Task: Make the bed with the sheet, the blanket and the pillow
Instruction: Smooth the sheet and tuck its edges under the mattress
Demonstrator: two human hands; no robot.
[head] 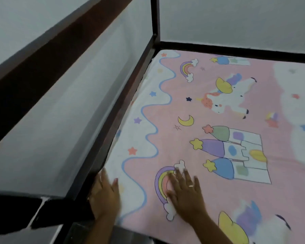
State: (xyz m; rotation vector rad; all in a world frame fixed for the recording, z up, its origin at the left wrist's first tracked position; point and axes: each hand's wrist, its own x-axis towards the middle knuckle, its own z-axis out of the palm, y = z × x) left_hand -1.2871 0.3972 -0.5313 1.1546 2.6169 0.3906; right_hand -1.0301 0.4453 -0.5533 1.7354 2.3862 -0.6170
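A pink sheet (218, 111) printed with unicorns, rainbows and castles lies spread flat over the mattress, reaching the far corner of the bed. My right hand (186, 191) rests palm down on a rainbow print near the front edge, fingers straight and spread, a ring on one finger. At the sheet's white left border my left hand (105, 194) lies with fingers straight, right against the dark side rail. No blanket or pillow is in view.
A dark wooden bed frame (128, 95) runs along the left side and across the far end, with an upright post (155, 16) at the corner. A second dark rail (48, 41) slants higher up on the left. Grey walls stand behind.
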